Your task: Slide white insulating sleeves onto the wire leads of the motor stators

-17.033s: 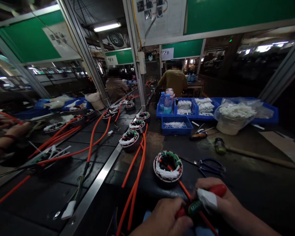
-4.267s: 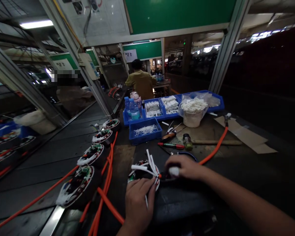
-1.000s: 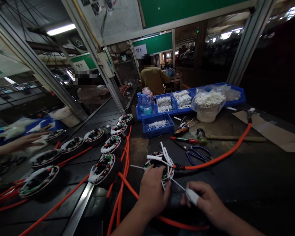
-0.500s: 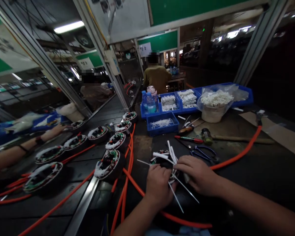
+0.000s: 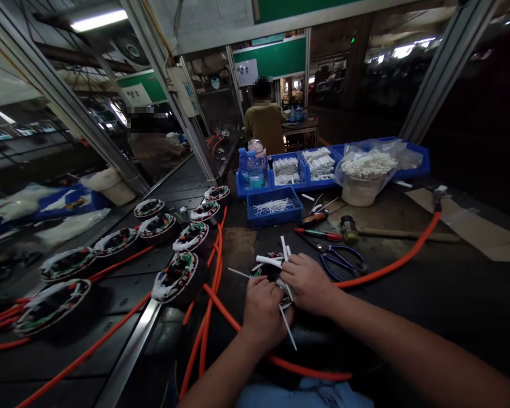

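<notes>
A round wired part (image 5: 273,259) lies at the front of the bench, largely covered by both hands. White tubes (image 5: 270,261) stick up out of it, and a thin white strip (image 5: 288,328) hangs down below the fingers. My left hand (image 5: 262,310) is closed at the part's near left edge; what it pinches is hidden. On the right side, my right hand (image 5: 306,283) is closed around the base of the white tubes, its fingertips close to the left hand's.
Ring-shaped parts (image 5: 176,276) with orange tubes (image 5: 215,294) stand on the left. Blue-handled pliers (image 5: 342,262), a red marker (image 5: 318,233) and a blue tray (image 5: 274,218) lie beyond the hands. A bucket (image 5: 359,191) and bottles (image 5: 255,170) stand farther back.
My right hand has moved inward over the part, closer to my left. One of two hanging strips no longer shows. The other person's arm has left the view at left. The camera view has shifted.
</notes>
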{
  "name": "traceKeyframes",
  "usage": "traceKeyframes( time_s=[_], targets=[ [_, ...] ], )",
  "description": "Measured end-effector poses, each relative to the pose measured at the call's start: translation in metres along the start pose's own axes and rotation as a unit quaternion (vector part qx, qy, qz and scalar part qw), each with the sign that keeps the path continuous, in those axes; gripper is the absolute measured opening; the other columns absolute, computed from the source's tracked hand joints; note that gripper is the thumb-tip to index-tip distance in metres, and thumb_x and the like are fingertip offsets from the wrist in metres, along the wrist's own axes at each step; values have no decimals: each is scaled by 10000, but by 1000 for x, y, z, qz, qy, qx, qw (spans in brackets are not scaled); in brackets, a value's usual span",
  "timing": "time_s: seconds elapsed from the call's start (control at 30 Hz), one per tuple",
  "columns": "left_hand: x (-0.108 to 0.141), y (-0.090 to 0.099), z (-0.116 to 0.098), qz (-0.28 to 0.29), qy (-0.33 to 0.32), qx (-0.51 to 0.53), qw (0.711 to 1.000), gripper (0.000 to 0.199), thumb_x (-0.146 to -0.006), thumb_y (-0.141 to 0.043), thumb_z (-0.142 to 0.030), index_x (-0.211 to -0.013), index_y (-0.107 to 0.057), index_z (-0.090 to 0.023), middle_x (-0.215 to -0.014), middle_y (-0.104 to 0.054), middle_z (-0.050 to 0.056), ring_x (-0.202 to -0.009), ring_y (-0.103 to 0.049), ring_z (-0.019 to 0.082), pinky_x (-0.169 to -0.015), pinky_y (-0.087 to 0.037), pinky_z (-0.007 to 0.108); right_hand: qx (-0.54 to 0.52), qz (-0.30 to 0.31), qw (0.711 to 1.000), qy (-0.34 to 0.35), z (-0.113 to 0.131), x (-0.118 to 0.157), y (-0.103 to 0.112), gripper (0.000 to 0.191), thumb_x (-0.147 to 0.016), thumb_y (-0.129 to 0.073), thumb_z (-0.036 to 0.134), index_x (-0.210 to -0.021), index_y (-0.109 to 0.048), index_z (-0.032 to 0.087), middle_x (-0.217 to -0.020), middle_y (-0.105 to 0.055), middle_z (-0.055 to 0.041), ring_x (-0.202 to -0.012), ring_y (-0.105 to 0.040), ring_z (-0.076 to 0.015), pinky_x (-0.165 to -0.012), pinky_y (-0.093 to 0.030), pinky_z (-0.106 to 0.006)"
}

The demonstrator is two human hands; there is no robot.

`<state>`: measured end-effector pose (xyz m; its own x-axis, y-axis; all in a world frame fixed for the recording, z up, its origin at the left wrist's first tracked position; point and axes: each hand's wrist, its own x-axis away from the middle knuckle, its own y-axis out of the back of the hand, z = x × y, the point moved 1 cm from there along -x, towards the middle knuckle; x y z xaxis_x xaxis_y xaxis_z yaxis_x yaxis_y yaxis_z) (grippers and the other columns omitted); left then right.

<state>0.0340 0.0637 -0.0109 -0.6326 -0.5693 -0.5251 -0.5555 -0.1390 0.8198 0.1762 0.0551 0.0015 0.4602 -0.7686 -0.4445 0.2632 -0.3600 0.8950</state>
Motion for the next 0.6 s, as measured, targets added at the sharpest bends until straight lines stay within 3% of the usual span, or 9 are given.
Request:
traceKeyframes(
  time_s=[0.13, 0.2, 0.27, 0.33, 0.43, 0.5, 0.6],
  targets=[
    [1, 7, -3, 37, 9, -2, 999, 122, -652, -606, -237, -748, -568, -170, -687, -597, 43, -708, -563, 216, -810, -409, 434, -128, 46, 990, -48, -9, -7, 8, 149, -819, -476, 185, -760, -611, 162, -822, -583, -57, -796, -486, -174, -685, -364, -298],
    [1, 20, -1, 63, -2, 6, 998, 334, -679, -635, -315, -972, -562, -172, -869, -627, 75, -847, -571, 249, -862, -392, 466, -232, 32, 969, -77, -13, 3, 16, 208, -845, -461, 217, -994, -595, 164, -961, -579, -64, -846, -518, -157, -727, -403, -274],
    [-1, 38, 8, 61, -32, 11, 998, 562, -699, -644, -385, -1183, -451, -176, -1075, -588, 112, -1013, -523, 270, -933, -348, 488, -259, 33, 959, -116, -18, 23, 25, 442, -795, -534, 233, -1225, -462, 166, -1109, -542, -87, -936, -526, -174, -787, -419, -292],
    [-7, 56, 22, 77, -78, 5, 994, 612, -720, -640, -382, -1245, -394, -185, -1173, -545, 117, -1101, -471, 263, -978, -314, 474, -176, 76, 970, -150, -31, 54, 34, 555, -712, -590, 163, -1249, -449, 162, -1109, -558, -104, -970, -522, -226, -820, -413, -353],
    [-20, 73, 45, 195, -154, -22, 968, 569, -692, -684, -312, -1205, -452, -228, -1196, -546, 69, -1132, -447, 245, -983, -323, 423, 12, 141, 968, -207, -81, 121, 59, 315, -709, -504, 29, -976, -629, 138, -901, -625, -121, -870, -548, -253, -767, -410, -390],
    [-28, 74, 53, 248, -190, -52, 948, 450, -674, -704, -333, -1082, -545, -230, -1118, -591, 46, -1118, -455, 246, -977, -331, 407, 108, 102, 950, -273, -132, 171, 87, 216, -770, -485, 71, -895, -654, 119, -894, -622, -174, -888, -553, -264, -766, -407, -396],
    [-29, 61, 43, 248, -234, -96, 935, 312, -680, -675, -468, -796, -615, -185, -832, -639, 45, -972, -527, 236, -972, -335, 398, 178, 16, 928, -326, -196, 227, 137, 242, -857, -430, 180, -933, -658, 144, -1056, -590, -222, -1047, -508, -287, -763, -396, -418]
  ],
)
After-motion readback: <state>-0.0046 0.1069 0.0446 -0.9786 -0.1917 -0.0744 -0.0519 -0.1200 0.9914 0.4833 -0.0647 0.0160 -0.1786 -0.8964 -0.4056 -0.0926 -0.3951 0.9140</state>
